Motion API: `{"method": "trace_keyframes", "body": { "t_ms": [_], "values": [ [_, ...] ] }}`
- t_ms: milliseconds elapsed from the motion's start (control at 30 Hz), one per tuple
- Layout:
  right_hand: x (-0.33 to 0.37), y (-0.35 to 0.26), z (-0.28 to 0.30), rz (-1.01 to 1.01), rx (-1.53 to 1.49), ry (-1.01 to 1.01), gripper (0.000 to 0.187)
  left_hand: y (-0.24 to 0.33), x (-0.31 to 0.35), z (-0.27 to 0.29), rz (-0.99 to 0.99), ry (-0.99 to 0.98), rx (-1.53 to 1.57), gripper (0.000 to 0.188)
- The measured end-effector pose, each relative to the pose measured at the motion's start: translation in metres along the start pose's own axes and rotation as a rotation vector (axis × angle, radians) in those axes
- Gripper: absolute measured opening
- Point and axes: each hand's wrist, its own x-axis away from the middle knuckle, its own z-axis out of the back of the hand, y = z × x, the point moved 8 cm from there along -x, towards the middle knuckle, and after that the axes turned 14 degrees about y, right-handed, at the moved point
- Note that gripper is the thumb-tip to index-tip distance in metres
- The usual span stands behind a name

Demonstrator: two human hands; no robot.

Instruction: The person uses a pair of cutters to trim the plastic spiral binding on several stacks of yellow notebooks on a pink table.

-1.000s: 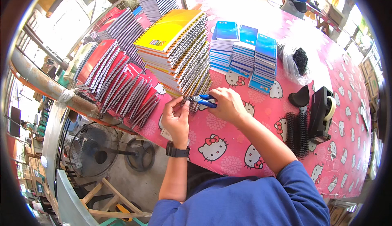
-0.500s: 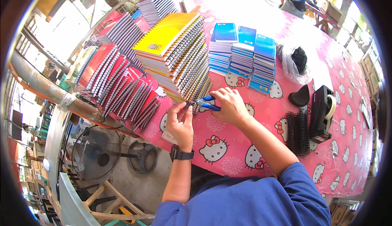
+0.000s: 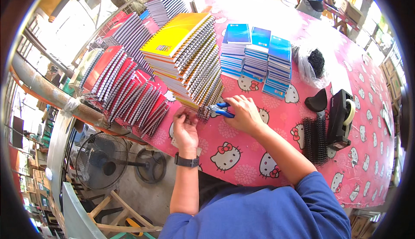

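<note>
A tall stack of yellow-covered spiral notebooks (image 3: 177,34) stands in front of me, black wire coils facing right. My right hand (image 3: 245,116) grips pliers with blue handles (image 3: 225,113); their metal jaws are at the coil ends near the stack's lower front corner. My left hand (image 3: 186,131) is at that same corner, left of the jaws, palm turned partly up and fingers curled. What its fingertips pinch, if anything, is too small to make out. A dark watch (image 3: 187,160) is on my left wrist.
Red spiral notebooks (image 3: 125,81) lean in piles at left. Blue notebooks (image 3: 276,62) stand stacked beyond my right hand. On the pink patterned tablecloth (image 3: 246,170) at right are black coils (image 3: 315,142) and a tape dispenser (image 3: 340,120). A fan (image 3: 101,161) stands below the left edge.
My left hand has shifted left and slightly down from the coil end, its palm turning more upward. My right hand stays almost in place with the pliers.
</note>
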Motion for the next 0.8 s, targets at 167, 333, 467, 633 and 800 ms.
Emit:
{"method": "trace_keyframes", "body": {
  "t_ms": [167,333,467,633,800],
  "values": [
    [-0.001,-0.003,-0.002,0.032,0.032,-0.011,0.050,0.003,0.007,-0.015,-0.377,-0.029,-0.678,0.021],
    [-0.004,-0.001,0.005,0.033,0.058,0.028,0.042,0.021,0.029,-0.047,-0.894,-0.136,-1.064,0.024],
    [-0.008,-0.004,-0.006,-0.029,-0.049,-0.036,0.025,0.027,0.033,-0.050,-0.989,-0.151,-1.124,0.021],
    [-0.003,0.007,-0.004,-0.141,-0.039,-0.104,0.026,0.030,0.036,-0.049,-1.018,-0.171,-1.101,0.020],
    [-0.005,-0.006,0.003,0.064,0.038,0.048,0.027,0.023,0.019,-0.024,-0.713,-0.087,-1.042,0.021]
  ]
}}
